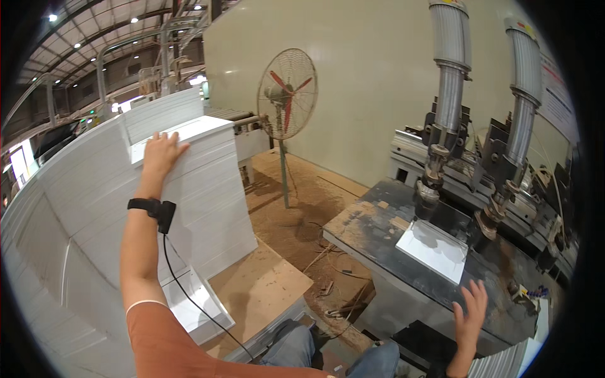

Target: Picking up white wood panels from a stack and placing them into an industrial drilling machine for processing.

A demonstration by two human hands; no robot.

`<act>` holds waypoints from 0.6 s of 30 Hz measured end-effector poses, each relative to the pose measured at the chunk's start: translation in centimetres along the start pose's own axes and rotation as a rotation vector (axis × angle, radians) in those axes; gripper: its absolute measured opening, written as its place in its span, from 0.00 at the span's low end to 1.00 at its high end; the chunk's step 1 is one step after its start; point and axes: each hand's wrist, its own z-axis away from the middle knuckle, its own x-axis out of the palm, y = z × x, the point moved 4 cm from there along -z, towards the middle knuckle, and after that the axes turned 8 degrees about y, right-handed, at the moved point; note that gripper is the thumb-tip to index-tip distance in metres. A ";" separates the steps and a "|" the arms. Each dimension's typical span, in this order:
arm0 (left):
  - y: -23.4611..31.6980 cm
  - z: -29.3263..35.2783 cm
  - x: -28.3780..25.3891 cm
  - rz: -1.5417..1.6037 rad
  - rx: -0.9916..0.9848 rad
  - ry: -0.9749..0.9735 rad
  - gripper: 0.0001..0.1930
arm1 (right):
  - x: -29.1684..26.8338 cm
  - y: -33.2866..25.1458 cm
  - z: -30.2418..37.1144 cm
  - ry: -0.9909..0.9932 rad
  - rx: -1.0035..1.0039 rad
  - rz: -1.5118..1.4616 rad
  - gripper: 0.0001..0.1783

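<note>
My left hand reaches out to a tall stack of white panels. Its fingers lie apart over the top white panel at the near edge, and I see no grip around it. Low on the right, my right hand is raised with fingers spread and nothing in it. It is in front of the dark machine table, nearest to a white rectangular panel lying there. That panel's far edge is close to the lower ends of two upright machine heads.
A caged floor fan with red blades stands beyond the stack, by a roller conveyor. More white stacks curve along the left. Sawdust and cables litter the floor. Thin panels stand at the lower right.
</note>
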 end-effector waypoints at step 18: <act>54.7 9.7 -13.9 1.303 0.926 -0.207 0.21 | -21.8 -4.7 17.4 0.164 0.397 1.080 0.22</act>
